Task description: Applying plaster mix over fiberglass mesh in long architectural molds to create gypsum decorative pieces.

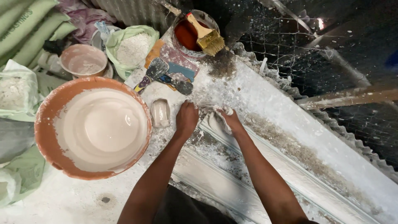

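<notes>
Hands side by side, left hand (186,118) knuckles-up, right hand (226,120) seemingly pressing plaster (215,122)

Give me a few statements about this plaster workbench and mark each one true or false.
1. The big orange basin holds a pale creamy liquid. True.
2. A wide brush lies across the round container of red liquid. True.
3. The left hand grips the brush. False: it rests on the white-coated moulding, far from the brush.
4. The right hand is clean and dry. False: white plaster covers its fingers.
5. Two scrapers lie between the basin and the red container. True.
6. The green bag holds red powder. False: the powder in it is white.
</notes>
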